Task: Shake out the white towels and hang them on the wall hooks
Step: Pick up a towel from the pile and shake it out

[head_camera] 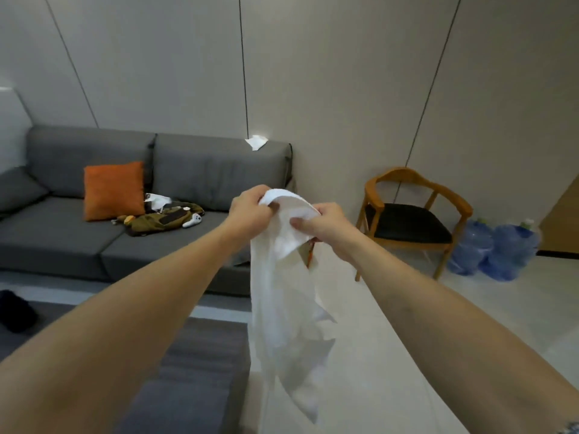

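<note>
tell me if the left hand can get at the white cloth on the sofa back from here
Probably not as things stand: the left hand grips the white towel, and the white cloth lies well beyond it on the sofa back.

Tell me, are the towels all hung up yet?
Not yet. One small white cloth already hangs on the wall above the sofa, so that one looks done. Right now the left hand and right hand grip the top of a white towel that dangles between them. It must go on a hook next. Another white cloth may be waiting on the sofa.
</note>
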